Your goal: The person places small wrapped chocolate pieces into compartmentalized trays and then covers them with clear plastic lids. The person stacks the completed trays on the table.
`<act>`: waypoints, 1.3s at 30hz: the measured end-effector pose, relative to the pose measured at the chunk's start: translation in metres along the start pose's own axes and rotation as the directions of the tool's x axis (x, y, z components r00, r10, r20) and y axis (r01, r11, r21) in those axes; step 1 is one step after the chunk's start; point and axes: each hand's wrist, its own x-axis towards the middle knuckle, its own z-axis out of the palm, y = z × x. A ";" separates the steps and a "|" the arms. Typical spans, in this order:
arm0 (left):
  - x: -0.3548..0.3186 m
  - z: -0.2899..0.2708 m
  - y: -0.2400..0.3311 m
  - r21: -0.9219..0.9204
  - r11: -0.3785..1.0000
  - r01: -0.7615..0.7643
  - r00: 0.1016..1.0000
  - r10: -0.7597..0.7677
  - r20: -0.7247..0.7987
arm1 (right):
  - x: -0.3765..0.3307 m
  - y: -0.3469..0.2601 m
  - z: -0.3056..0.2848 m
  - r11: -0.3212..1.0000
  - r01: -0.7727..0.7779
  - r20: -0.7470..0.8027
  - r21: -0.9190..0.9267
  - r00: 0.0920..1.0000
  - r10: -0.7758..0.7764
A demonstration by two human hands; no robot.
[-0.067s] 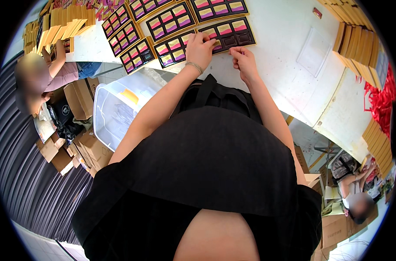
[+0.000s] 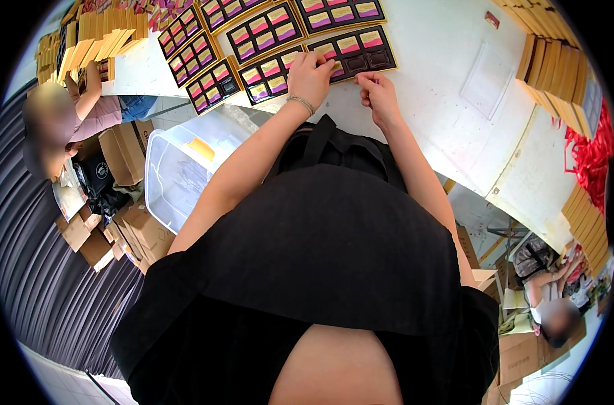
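Note:
An open box with a black compartment tray (image 2: 392,65) lies at the table's near edge. Three pink-and-cream packets (image 2: 348,44) fill its far row. In the near row a purple-and-cream packet (image 2: 336,70) sits in the left compartment, and two compartments beside it hold no packet. My left hand (image 2: 309,79), with a bracelet at the wrist, has its fingers closed at that purple packet. My right hand (image 2: 378,98) is pinched just off the box's near edge; whatever is between its fingertips is hidden.
Several similar filled boxes (image 2: 264,33) spread to the left and behind on the white table (image 2: 428,101). Stacks of yellow-edged boxes (image 2: 555,71) and red ribbon (image 2: 582,158) stand right. Below the table's edge is a clear plastic bin (image 2: 159,182). Two other people work at the sides.

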 end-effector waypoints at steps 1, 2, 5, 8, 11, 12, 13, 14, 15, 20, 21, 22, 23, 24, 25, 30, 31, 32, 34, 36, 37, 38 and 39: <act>-0.003 0.001 -0.001 0.026 0.999 -0.031 1.000 0.031 -0.003 | -0.001 0.000 0.001 1.000 0.002 -0.001 0.005 1.000 -0.002; -0.004 0.000 0.001 0.052 0.997 -0.064 0.998 0.064 -0.005 | 0.000 0.000 0.001 1.000 -0.004 -0.007 0.009 1.000 0.004; -0.005 -0.005 0.006 0.129 0.984 -0.121 0.993 0.120 0.010 | 0.000 -0.001 0.001 1.000 -0.014 -0.019 0.014 1.000 0.014; -0.006 -0.002 0.002 0.142 0.980 -0.140 0.990 0.141 0.005 | 0.000 0.000 0.002 0.999 0.002 -0.021 -0.044 1.000 -0.002; -0.009 -0.001 -0.005 -0.028 1.000 0.007 1.000 -0.006 0.013 | 0.000 0.007 0.002 0.914 0.202 -0.005 -0.353 0.976 -0.218; -0.010 -0.002 -0.006 -0.110 0.990 0.084 0.996 -0.081 0.030 | 0.000 0.010 0.003 0.764 0.361 0.051 -0.535 0.916 -0.397; -0.009 -0.002 -0.005 -0.174 0.975 0.136 0.991 -0.137 0.011 | -0.001 0.012 0.005 0.551 0.483 0.143 -0.681 0.825 -0.546; -0.009 -0.004 -0.003 -0.239 0.953 0.188 0.981 -0.195 -0.003 | -0.002 0.011 0.009 0.473 0.498 0.187 -0.727 0.806 -0.561; -0.009 -0.006 0.000 -0.303 0.923 0.237 0.967 -0.253 -0.014 | -0.003 0.008 0.013 0.390 0.511 0.234 -0.766 0.787 -0.572; -0.018 -0.003 -0.004 -0.162 0.909 0.383 0.924 -0.378 0.061 | -0.009 -0.001 0.031 0.150 0.445 0.316 -0.883 0.799 -0.512; -0.018 -0.004 -0.004 -0.141 0.906 0.400 0.916 -0.391 0.088 | -0.008 0.000 0.032 0.124 0.433 0.320 -0.893 0.804 -0.501; -0.017 -0.003 -0.004 -0.163 0.901 0.401 0.916 -0.393 0.080 | -0.007 0.000 0.032 0.099 0.421 0.324 -0.902 0.809 -0.490; -0.016 -0.002 -0.003 -0.183 0.898 0.401 0.916 -0.395 0.069 | -0.006 0.000 0.032 0.090 0.428 0.330 -0.899 0.799 -0.502; -0.015 -0.002 -0.002 -0.204 0.893 0.400 0.916 -0.397 0.059 | -0.004 0.001 0.033 0.081 0.436 0.337 -0.897 0.789 -0.514; -0.015 -0.002 -0.001 -0.179 0.905 0.387 0.922 -0.382 0.063 | -0.003 0.002 0.033 0.072 0.442 0.343 -0.894 0.779 -0.525; -0.011 0.004 -0.003 -0.183 0.919 0.349 0.937 -0.347 0.041 | 0.000 0.005 0.034 0.033 0.421 0.340 -0.907 0.775 -0.533; -0.010 0.005 -0.005 -0.203 0.895 0.397 0.918 -0.388 0.086 | 0.000 0.005 0.035 0.029 0.420 0.341 -0.907 0.773 -0.535; -0.008 0.005 -0.006 -0.222 0.868 0.444 0.896 -0.424 0.133 | -0.001 0.004 0.036 0.022 0.418 0.343 -0.908 0.775 -0.531; -0.005 0.005 -0.008 -0.191 0.861 0.472 0.879 -0.444 0.171 | -0.001 0.003 0.036 0.009 0.413 0.348 -0.911 0.778 -0.523; -0.003 0.005 -0.010 -0.094 0.899 0.428 0.898 -0.411 0.159 | 0.000 0.003 0.038 0.006 0.407 0.339 -0.913 0.770 -0.541; -0.003 0.005 -0.010 -0.072 0.907 0.416 0.903 -0.403 0.148 | 0.000 0.004 0.038 0.005 0.404 0.335 -0.915 0.765 -0.550; -0.003 0.004 -0.010 -0.048 0.914 0.403 0.909 -0.394 0.137 | 0.002 0.004 0.038 -0.013 0.404 0.343 -0.915 0.761 -0.551; -0.003 0.004 -0.009 -0.025 0.920 0.391 0.914 -0.385 0.127 | 0.004 0.005 0.038 -0.031 0.403 0.352 -0.915 0.756 -0.551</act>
